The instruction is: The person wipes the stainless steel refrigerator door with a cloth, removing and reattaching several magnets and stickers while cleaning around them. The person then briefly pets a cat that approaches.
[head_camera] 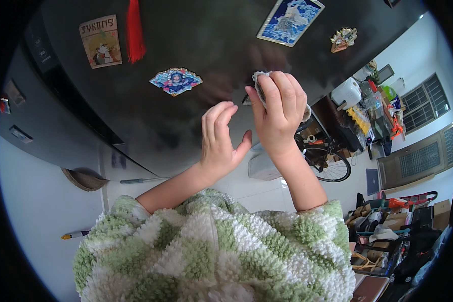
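Observation:
My right hand (281, 109) is closed around a crumpled greyish cloth (261, 79), held against or close to the dark glossy refrigerator door (154, 124). To its left, my left hand (223, 137) has its fingers curved and thumb apart, with nothing in it. A fan-shaped magnet (176, 81) is on the door to the upper left of my left hand. Higher up are a rectangular picture magnet (100, 42), a red tassel (135, 34), a blue and white picture magnet (290, 20) and a small gold-edged magnet (343, 39). The palm side of my right hand is hidden.
A bicycle wheel (330, 164) and a pale bin or bag (262, 166) stand beyond my right forearm. Cluttered goods and a white appliance (346, 93) are at the right, with crowded shelving (385, 234) lower down. A woven basket (83, 179) is at the lower left.

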